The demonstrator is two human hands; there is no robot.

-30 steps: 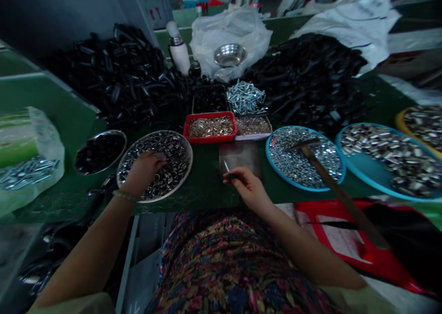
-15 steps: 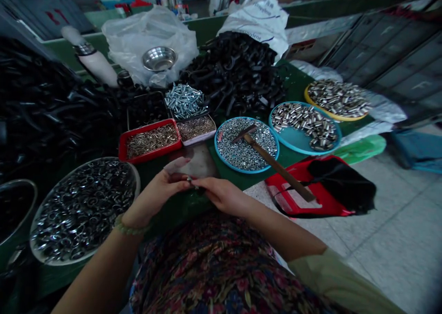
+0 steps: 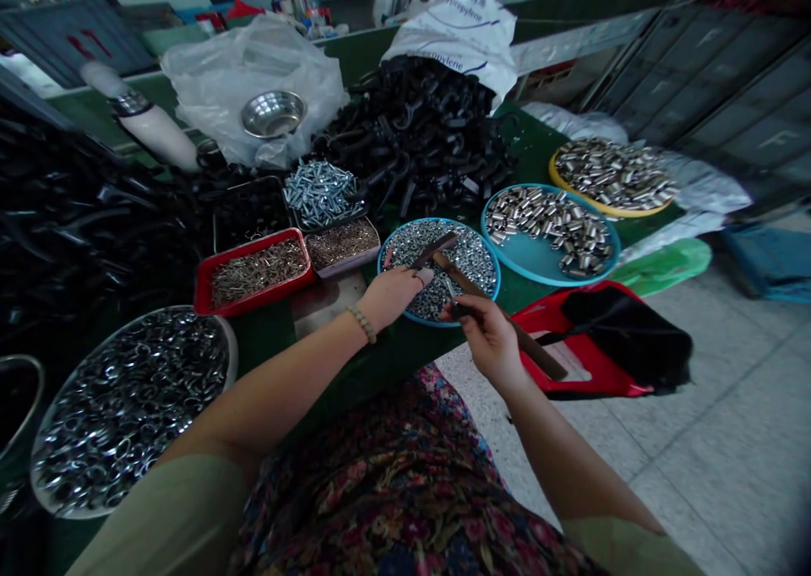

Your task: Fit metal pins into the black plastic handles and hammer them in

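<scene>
My left hand [image 3: 394, 294] reaches into the blue dish of small silver nuts [image 3: 470, 256], its fingers curled down on the nuts; what they hold is hidden. My right hand [image 3: 482, 331] hovers beside the dish's near edge, pinched on a small dark part with a thin pin sticking up [image 3: 452, 299]. A hammer [image 3: 481, 299] with a long wooden handle lies across the dish, just behind my right hand.
A red tray of brass pins [image 3: 253, 274], a white tray [image 3: 342, 243], a pile of bolts [image 3: 320, 191], a metal dish of rings [image 3: 127, 399], two dishes of sleeves [image 3: 551, 225] [image 3: 612, 175], black part heaps [image 3: 424, 133], a red stool [image 3: 601, 339] at right.
My left hand went from the ring dish to meet my right hand, then on to the blue nut dish. My right hand followed rightward with its small part. The view swung right.
</scene>
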